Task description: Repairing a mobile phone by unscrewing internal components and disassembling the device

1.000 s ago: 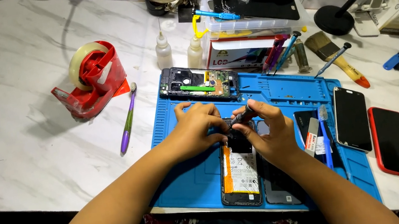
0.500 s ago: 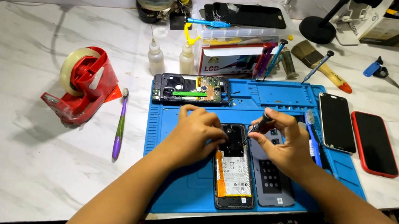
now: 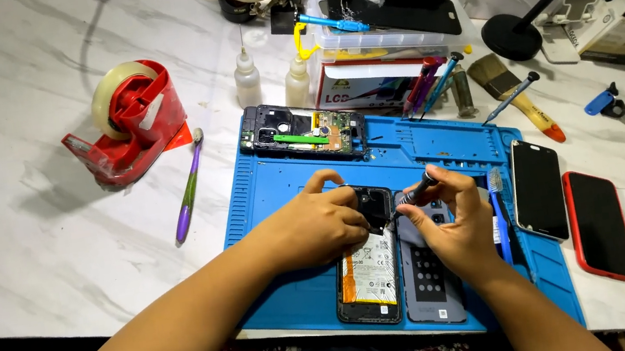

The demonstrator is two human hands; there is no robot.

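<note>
**Working a screwdriver at the top of an opened phone**

Looking down from the head camera, the left hand point(image 3: 318, 222) lies flat over the upper part of the opened phone point(image 3: 367, 262), pinning it to the blue repair mat point(image 3: 283, 196) near the mat's front edge. Its grip is a press, not a closed hold; the fingers cover the phone's top left corner. The right hand point(image 3: 451, 221) pinches a slim screwdriver point(image 3: 412, 192) between thumb and fingertips, the tip angled down and left to the phone's dark upper cover, touching or just above it; which of the two cannot be told. A grey back cover point(image 3: 432, 281) lies just beside the phone, partly under the right hand.

The step in hand looks like screw work on the upper cover. The next move likely calls for a steady tip, a light twist and the left hand keeping the phone from sliding.

A second phone frame point(image 3: 304, 133) lies at the mat's far edge, and a red tape dispenser point(image 3: 131, 120) stands on the desk point(image 3: 33, 242), well apart.
</note>
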